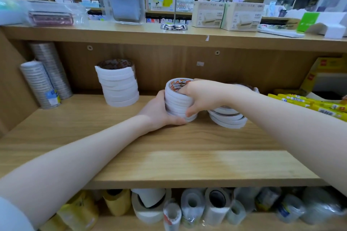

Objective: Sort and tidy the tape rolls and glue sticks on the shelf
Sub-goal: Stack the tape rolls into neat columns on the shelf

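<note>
- Gripping a short stack of white tape rolls (179,99) between both hands, I see it standing on the middle shelf (169,159), toward the back.
- My left hand (159,112) cups the stack's left side and base; its grip is curled round the lower rolls.
- My right hand (201,97) comes over the top, fingers hooked into the core of the top roll and thumb pressed on the front of the stack, so this grip holds the same stack.
- Just beside it on the right, partly hidden by my right wrist, sits a lower pile of tape rolls (228,118), slightly skewed.
- To the left and well apart stands a taller stack of white rolls (118,84), leaning a little.
- At the far left, two wrapped sleeves of thin tape rolls (44,80) lean against the shelf's side wall.
- At the right edge, a yellow open carton (319,73) stands behind yellow packets (308,103) lying on the shelf; I cannot tell what the carton contains.
- The shelf below holds wider rolls (206,206), many in clear wrap.
</note>
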`<state>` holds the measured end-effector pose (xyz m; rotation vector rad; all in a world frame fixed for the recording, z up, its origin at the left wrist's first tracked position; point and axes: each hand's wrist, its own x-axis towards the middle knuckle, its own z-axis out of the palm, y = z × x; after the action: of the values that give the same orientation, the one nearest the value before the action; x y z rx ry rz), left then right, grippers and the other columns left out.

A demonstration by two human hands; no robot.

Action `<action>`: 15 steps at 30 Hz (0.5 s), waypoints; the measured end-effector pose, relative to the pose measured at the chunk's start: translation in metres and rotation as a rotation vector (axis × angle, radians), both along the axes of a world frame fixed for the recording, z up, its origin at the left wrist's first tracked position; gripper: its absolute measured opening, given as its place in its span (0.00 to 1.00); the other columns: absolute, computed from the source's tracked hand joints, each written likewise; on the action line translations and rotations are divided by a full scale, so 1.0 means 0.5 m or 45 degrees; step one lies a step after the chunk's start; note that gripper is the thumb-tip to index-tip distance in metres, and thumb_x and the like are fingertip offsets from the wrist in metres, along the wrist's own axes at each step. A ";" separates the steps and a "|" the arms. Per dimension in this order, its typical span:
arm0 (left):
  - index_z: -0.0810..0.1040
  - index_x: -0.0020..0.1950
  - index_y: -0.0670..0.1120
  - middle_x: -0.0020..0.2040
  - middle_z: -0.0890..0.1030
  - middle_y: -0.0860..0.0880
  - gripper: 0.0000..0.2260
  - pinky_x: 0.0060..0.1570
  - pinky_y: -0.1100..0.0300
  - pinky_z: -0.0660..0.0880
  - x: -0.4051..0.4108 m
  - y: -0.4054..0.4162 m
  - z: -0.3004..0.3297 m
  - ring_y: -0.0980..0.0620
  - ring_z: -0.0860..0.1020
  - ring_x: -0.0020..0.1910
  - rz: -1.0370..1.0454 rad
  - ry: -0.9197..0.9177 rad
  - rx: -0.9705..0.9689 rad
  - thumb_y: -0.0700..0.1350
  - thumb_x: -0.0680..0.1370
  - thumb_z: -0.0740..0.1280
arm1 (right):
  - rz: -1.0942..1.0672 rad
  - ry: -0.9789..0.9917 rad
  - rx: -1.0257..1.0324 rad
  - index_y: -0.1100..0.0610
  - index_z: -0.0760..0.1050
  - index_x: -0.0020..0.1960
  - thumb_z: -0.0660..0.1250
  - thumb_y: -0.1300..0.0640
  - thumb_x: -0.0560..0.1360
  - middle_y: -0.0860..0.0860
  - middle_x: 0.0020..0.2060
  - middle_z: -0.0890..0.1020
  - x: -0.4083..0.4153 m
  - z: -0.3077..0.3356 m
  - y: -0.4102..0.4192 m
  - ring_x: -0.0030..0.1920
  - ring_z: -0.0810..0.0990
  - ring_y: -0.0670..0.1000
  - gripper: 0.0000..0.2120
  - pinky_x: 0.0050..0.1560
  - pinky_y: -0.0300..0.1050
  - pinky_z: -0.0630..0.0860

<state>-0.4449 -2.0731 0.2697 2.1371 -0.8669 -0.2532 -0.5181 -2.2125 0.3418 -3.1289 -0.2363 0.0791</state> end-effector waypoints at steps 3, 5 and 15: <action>0.58 0.72 0.51 0.57 0.70 0.59 0.44 0.52 0.65 0.65 -0.003 0.002 -0.001 0.59 0.70 0.56 -0.019 -0.041 0.007 0.52 0.62 0.79 | 0.014 -0.050 0.014 0.54 0.74 0.57 0.73 0.52 0.68 0.46 0.42 0.77 -0.003 -0.008 -0.006 0.46 0.75 0.49 0.20 0.45 0.42 0.70; 0.57 0.72 0.51 0.58 0.70 0.59 0.45 0.53 0.65 0.65 0.002 0.006 0.002 0.59 0.69 0.57 -0.040 -0.035 0.030 0.52 0.62 0.79 | 0.003 -0.177 0.154 0.52 0.69 0.65 0.75 0.52 0.66 0.43 0.54 0.73 -0.020 -0.012 -0.028 0.58 0.68 0.44 0.29 0.57 0.36 0.64; 0.65 0.69 0.47 0.66 0.73 0.50 0.36 0.53 0.64 0.65 0.010 0.018 0.002 0.51 0.71 0.63 0.016 -0.126 0.163 0.54 0.65 0.76 | -0.065 -0.268 -0.091 0.49 0.74 0.60 0.72 0.51 0.69 0.46 0.67 0.68 -0.030 -0.011 -0.048 0.69 0.58 0.51 0.20 0.64 0.46 0.53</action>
<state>-0.4397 -2.0639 0.2707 2.2893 -0.9150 -0.2025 -0.5329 -2.2364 0.3362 -3.2114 -0.1574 -0.2482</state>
